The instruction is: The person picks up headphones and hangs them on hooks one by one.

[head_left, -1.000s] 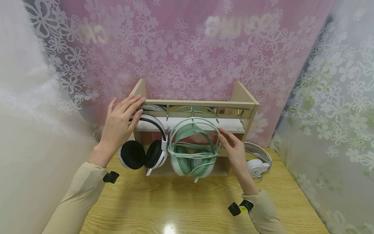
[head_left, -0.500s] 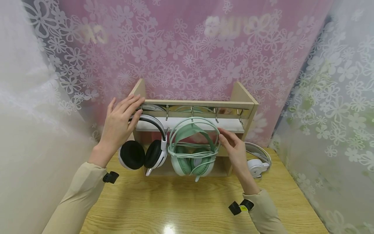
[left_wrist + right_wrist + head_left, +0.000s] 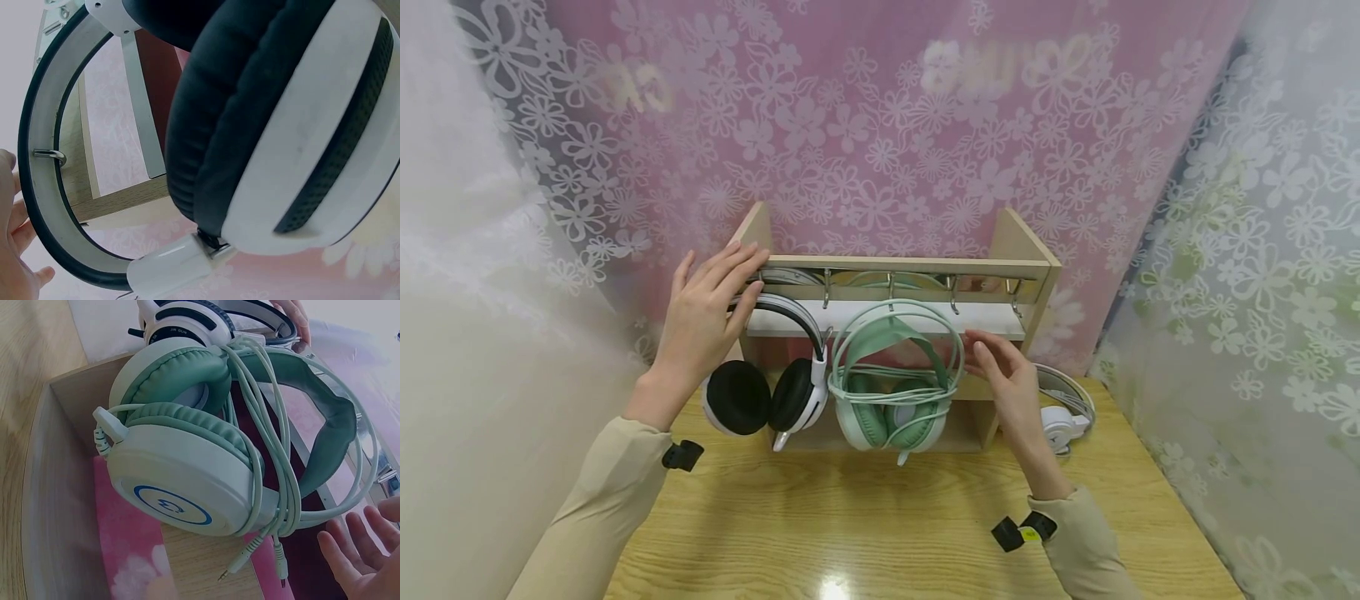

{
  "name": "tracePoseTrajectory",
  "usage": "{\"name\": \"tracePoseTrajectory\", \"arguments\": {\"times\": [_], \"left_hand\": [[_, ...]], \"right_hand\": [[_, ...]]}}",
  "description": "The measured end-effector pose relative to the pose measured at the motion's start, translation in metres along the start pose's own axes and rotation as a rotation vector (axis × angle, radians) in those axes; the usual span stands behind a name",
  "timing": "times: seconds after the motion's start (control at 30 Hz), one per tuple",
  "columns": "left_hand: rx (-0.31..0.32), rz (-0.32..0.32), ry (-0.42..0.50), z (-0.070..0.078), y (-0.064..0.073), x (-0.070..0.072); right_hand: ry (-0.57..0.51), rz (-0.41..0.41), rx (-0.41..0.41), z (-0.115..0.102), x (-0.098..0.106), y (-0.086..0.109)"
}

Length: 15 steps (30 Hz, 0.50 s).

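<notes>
Your right grip [image 3: 1017, 392] holds nothing: its fingers are apart and relaxed, just beside the right edge of the green headset [image 3: 913, 425]. Your left grip [image 3: 696, 321] also is not clamped on anything; its fingers lie on the left end of the wooden rack [image 3: 880, 265], and its thumb is close to the band of the black-and-white headset [image 3: 812, 404]. Whether this thumb touches the band, I cannot tell.

The green headset hangs at the middle hook [image 3: 891, 293], its cable [image 3: 292, 506] wound around it, with wide loops near the top. If you straighten it, better take the firm headband [image 3: 340, 425] and not these loops, because they would probably slide or catch your fingertips. The plugs [image 3: 250, 545] hang free, so draw the right grip back slowly, without sweeping them.

The black-and-white headset hangs on the left hook [image 3: 50, 154]; a light, steady press on the wooden rack should be enough against rocking.

At right, beside the rack, the white headset [image 3: 1063, 429] rests on the table [image 3: 865, 517]. Leave it some room, so that your right forearm does not push it.
</notes>
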State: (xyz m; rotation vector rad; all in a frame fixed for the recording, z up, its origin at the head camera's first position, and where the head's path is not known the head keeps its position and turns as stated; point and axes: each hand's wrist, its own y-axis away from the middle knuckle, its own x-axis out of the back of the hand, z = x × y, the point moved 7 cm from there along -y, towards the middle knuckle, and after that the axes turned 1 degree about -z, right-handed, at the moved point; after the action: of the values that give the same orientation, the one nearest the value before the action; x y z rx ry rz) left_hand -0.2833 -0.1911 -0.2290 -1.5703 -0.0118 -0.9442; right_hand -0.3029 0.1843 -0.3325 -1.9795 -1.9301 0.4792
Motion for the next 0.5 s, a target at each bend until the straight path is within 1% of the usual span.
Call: {"name": "tracePoseTrajectory", "arguments": {"times": [0.23,0.5], "left_hand": [[0.000,0.002,0.002,0.000,0.000,0.000],[-0.005,0.009,0.002,0.000,0.000,0.000]], "right_hand": [[-0.027,0.011,0.016,0.003,0.009,0.003],[0.035,0.040,0.012,0.013,0.036,0.009]]}}
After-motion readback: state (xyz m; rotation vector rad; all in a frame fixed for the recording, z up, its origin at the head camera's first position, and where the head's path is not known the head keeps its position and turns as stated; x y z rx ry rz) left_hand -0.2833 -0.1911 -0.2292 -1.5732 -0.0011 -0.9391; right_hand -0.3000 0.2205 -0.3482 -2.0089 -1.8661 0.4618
